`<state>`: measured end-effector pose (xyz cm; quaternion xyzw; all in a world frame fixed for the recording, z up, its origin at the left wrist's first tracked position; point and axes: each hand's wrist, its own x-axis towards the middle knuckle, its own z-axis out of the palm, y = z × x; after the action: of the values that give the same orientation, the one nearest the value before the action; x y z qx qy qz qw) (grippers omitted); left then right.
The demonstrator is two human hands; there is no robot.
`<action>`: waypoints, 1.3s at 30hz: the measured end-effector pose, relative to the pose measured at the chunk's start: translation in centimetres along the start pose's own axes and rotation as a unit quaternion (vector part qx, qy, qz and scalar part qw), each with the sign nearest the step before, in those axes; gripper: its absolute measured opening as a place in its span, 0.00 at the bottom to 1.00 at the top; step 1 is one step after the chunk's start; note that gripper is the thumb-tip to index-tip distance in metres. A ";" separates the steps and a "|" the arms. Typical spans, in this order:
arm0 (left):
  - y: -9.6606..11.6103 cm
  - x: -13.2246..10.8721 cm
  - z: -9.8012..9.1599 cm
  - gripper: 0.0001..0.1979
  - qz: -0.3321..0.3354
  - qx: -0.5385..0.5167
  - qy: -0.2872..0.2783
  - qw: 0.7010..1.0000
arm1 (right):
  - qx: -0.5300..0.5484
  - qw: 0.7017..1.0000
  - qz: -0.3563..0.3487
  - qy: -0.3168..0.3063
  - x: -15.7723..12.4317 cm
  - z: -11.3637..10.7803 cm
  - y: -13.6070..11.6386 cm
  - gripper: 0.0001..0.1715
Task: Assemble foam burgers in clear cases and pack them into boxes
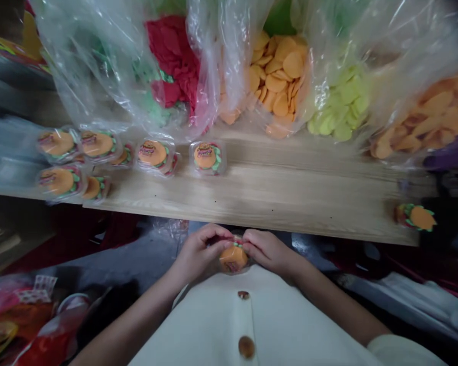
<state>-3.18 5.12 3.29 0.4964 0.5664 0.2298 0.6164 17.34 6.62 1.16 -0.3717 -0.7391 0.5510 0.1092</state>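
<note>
A small clear plastic box with a toy burger (pixel 233 258) inside is held close against my shirt, just below the table edge. My left hand (pixel 206 250) grips its left side, thumb and fingers pinched at the upper edge. On the other side my right hand (pixel 265 249) is closed on the same box, fingertips near its top. The orange round and a printed label show through the plastic. Ahead on the table stands another boxed burger (pixel 206 157), with a second boxed burger (pixel 155 156) to its left. Neither hand touches these.
Several boxed burgers (pixel 59 180) are stacked at the table's left. Along the back lie plastic bags of red pieces (pixel 175 56), orange discs (pixel 280 71), yellow pieces (pixel 343 104) and peach pieces (pixel 427 119). An unboxed-looking burger (pixel 420 217) sits at the right end of the wooden table (pixel 290 188).
</note>
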 end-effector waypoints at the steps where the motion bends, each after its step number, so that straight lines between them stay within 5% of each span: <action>1: 0.0 -0.1 0.0 0.06 0.016 0.017 -0.013 1.000 | -0.006 1.000 0.007 -0.007 -0.2 -0.1 -0.2 0.14; 7: 0.0 0.0 0.6 0.07 0.113 0.118 -0.041 0.986 | -0.034 0.999 0.027 0.022 -1.4 0.8 -0.8 0.09; 17: 0.3 0.2 1.3 0.07 0.143 0.133 -0.097 0.976 | 0.009 0.994 -0.049 0.097 -3.0 2.9 0.6 0.13; 23: 0.6 0.6 1.5 0.08 0.002 -0.027 -0.064 0.998 | 0.125 0.980 0.030 0.149 -3.6 2.7 0.4 0.16; 27: -0.1 0.6 1.7 0.10 -0.115 -0.192 -0.008 0.975 | 0.170 0.961 0.067 0.209 -4.0 3.1 1.1 0.18; 30: -0.5 0.7 2.2 0.10 -0.155 -0.241 0.000 0.958 | 0.143 0.973 0.074 0.165 -4.3 1.9 1.1 0.18; 35: -0.2 1.6 3.1 0.08 -0.111 -0.190 -0.059 0.974 | 0.009 0.996 0.039 0.082 -3.8 -2.0 -0.3 0.13; 39: 0.0 1.3 3.7 0.10 -0.123 -0.209 -0.096 0.965 | -0.015 0.999 0.031 0.013 -2.9 -2.5 0.5 0.19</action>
<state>0.54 4.95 2.14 0.3023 0.5005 0.2165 0.7818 21.01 6.59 2.34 -0.4033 -0.7341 0.5378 0.0963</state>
